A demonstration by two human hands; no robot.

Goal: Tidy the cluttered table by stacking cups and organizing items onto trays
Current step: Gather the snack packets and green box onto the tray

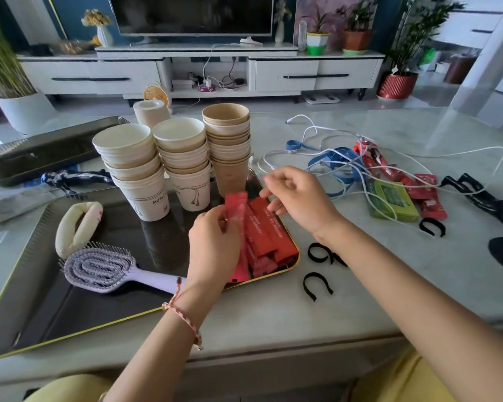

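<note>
A dark tray with a gold rim (70, 303) lies in front of me. Three stacks of paper cups (183, 158) stand at its far side. Red sachets (269, 239) are piled in its right corner. My left hand (212, 245) holds one red sachet (236, 206) upright over that pile. My right hand (298, 195) hovers just right of it, fingers loosely curled, holding nothing that I can see. A lilac hairbrush (105, 269) and a cream cloth ring (76, 226) lie on the tray's left half.
A second dark tray (41, 152) sits at the far left. To the right lie tangled white cables (331, 166), blue straps, more red sachets (424, 192), a green packet (392, 198), black hair clips (488, 198) and black bands (317, 282). An upturned cup (151, 111) stands behind the stacks.
</note>
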